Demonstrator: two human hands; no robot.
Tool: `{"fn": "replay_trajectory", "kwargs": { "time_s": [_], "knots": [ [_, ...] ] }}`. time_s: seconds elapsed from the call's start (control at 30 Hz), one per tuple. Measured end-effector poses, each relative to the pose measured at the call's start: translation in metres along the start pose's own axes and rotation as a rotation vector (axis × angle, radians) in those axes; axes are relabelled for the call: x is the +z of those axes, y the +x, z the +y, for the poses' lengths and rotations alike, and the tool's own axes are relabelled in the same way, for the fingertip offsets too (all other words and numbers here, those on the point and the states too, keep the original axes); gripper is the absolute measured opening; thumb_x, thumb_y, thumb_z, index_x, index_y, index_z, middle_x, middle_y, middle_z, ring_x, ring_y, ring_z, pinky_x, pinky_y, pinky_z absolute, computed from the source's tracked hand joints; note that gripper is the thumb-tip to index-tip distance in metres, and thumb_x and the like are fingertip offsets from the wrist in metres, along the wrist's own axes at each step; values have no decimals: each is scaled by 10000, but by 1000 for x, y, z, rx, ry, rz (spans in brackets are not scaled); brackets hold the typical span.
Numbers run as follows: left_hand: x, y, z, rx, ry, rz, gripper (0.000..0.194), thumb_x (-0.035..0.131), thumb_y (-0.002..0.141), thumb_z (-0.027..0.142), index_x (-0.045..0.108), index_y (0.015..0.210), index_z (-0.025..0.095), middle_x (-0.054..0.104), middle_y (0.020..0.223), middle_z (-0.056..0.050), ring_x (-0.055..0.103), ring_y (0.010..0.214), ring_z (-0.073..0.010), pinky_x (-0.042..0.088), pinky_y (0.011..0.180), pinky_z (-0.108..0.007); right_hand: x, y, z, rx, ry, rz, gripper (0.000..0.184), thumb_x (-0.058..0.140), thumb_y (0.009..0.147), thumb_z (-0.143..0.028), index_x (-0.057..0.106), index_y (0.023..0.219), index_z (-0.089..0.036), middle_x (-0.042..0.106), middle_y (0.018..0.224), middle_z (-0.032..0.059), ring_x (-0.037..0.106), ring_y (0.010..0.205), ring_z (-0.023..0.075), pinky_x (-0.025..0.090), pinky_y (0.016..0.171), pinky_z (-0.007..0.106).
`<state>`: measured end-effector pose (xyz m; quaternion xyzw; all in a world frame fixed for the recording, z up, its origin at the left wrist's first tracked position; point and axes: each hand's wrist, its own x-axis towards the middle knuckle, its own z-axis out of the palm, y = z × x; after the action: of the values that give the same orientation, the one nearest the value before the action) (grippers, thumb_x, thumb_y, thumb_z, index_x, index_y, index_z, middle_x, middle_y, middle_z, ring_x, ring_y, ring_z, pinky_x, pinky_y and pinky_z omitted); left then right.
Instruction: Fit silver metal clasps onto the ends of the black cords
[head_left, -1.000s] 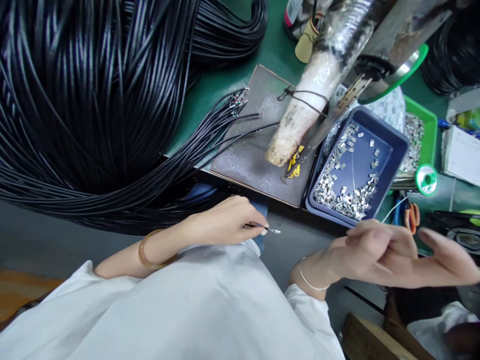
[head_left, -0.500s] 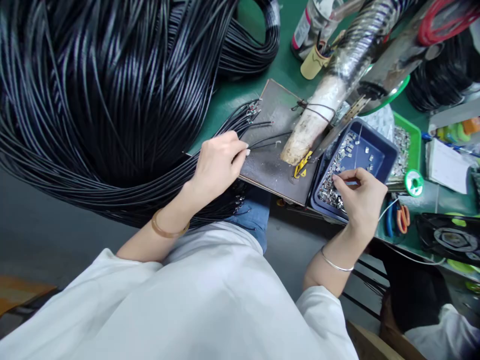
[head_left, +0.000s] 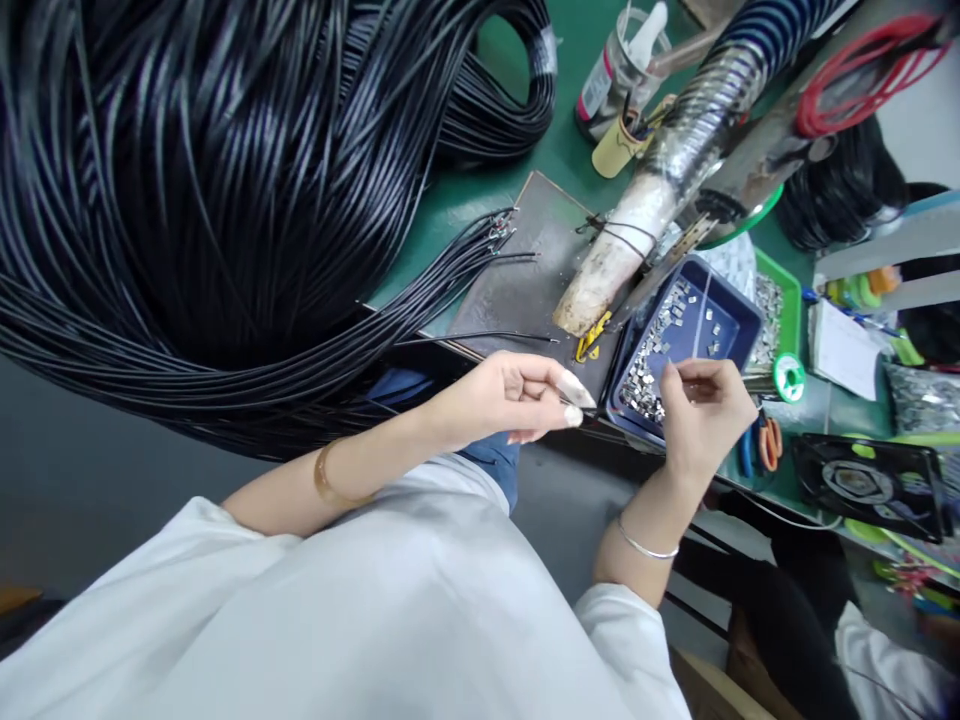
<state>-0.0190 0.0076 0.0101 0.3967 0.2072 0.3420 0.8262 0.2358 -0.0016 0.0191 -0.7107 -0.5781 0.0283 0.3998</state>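
Observation:
My left hand (head_left: pixel 521 398) is closed in a pinch in front of the board, with the dark end of a black cable showing at its fingertips. Over the blue tray (head_left: pixel 739 300), my right hand (head_left: pixel 705 410) has thumb and forefinger pressed together; anything between them is too small to make out. Small shiny metal connector pieces (head_left: pixel 641 385) lie heaped and scattered in that tray. Several black cables (head_left: pixel 450 265) with stripped ends reach onto the dark board (head_left: pixel 499 300), and one single cable lies across its front edge.
A huge bundle of black cable (head_left: pixel 225 180) fills the left. A white-ended duct pipe (head_left: pixel 600 275) angles over the board beside a yellow-handled tool (head_left: pixel 592 338). At right are a green tray (head_left: pixel 780 290), a solder spool (head_left: pixel 789 377), orange-handled pliers (head_left: pixel 769 442), a fan (head_left: pixel 866 485) and another person's dark-clothed leg.
My left hand has moved right and toward me, away from the cables on the board, close to the tray. The right hand has lifted from the metal pieces. The view has shifted slightly.

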Motion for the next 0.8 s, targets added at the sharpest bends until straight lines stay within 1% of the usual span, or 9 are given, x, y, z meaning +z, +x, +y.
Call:
{"fn": "replay_trajectory", "kwargs": {
  "time_s": [0.03,0.1,0.17,0.23,0.3,0.33,0.53,0.67,0.8],
  "knots": [
    [3,4,-5,-10,-29,27,216,727,755,255,616,879,117,545,533,47,421,404,-45,328,397,-175,0,-7,-10,7,142,-11,178,701,756,-241,543,701,-181,618,734,-22,550,572,85,436,534,240],
    [7,11,-15,4,-29,121,189,709,777,245,600,864,116,591,559,29,403,389,-28,287,377,-160,2,-23,-29,6,354,-101,218,719,766,-228,515,704,-182,620,757,-38,527,470,55,418,433,215],
    [7,15,-21,28,18,198,150,695,786,207,600,849,109,608,558,23,393,390,-15,275,387,-150,10,-37,-45,-17,439,-74,194,709,791,-202,527,725,-180,626,777,-36,622,547,77,504,489,217],
    [6,16,-23,52,75,245,125,682,794,182,613,864,104,606,545,26,436,419,-22,322,427,-143,20,-48,-54,-81,442,31,133,706,800,-176,578,764,-180,642,816,-18,687,714,111,594,636,266],
    [6,16,-23,76,130,287,121,679,798,183,631,873,101,599,542,29,491,462,-37,379,477,-145,29,-53,-56,-112,433,54,67,694,818,-174,632,795,-182,661,861,4,691,813,126,618,731,309],
    [6,16,-22,89,156,303,117,679,801,188,641,867,99,594,546,29,509,483,-43,404,502,-148,33,-54,-55,-107,444,33,43,686,828,-179,652,804,-185,666,875,11,687,832,127,620,746,317],
    [7,19,-21,128,230,331,97,691,779,192,662,795,100,570,598,30,513,535,-47,439,534,-154,38,-53,-47,-40,572,-156,38,684,837,-183,707,850,-210,684,920,18,691,865,126,613,722,289],
    [7,21,-23,176,261,316,82,689,770,180,652,768,107,585,633,25,509,550,-45,439,541,-152,37,-53,-46,-24,584,-215,84,687,833,-173,724,881,-232,686,947,14,686,869,111,602,706,257],
    [7,20,-27,229,330,333,78,683,779,181,661,767,107,646,709,-5,566,631,-63,479,622,-163,38,-54,-44,-22,611,-233,102,690,828,-158,729,881,-236,687,943,7,685,870,100,599,713,237]
  ]
}}
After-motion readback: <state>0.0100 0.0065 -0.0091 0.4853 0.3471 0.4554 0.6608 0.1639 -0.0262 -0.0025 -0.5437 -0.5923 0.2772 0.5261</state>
